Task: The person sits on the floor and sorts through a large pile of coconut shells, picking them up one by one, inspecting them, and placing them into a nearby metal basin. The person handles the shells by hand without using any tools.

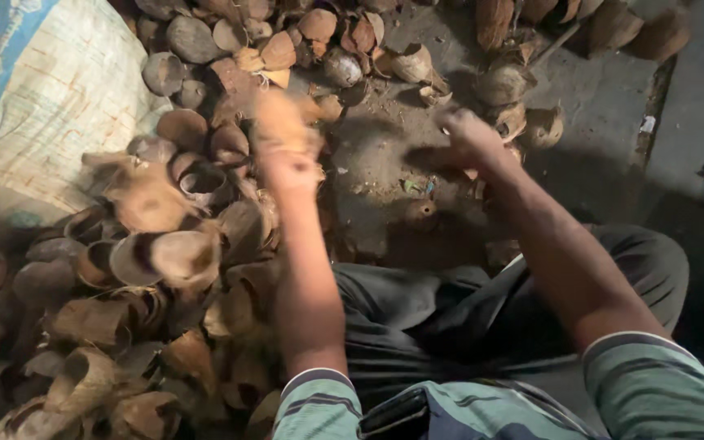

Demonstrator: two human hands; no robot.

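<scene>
My left hand [288,167] is raised over the heap of brown coconut shell halves [165,261] and grips a blurred coconut shell piece [283,122]. My right hand [470,138] reaches forward over the dirt floor, low near several whole husked coconuts [505,81]. Its fingers are curled and blurred, and whether it holds anything does not show. I sit with my grey-trousered legs [450,301] folded below both arms.
A large white woven sack [42,98] lies at the upper left behind the shell heap. More shells and husk pieces [319,33] spread across the top. A small round shell [421,213] sits on the floor. A concrete edge [662,90] runs along the right.
</scene>
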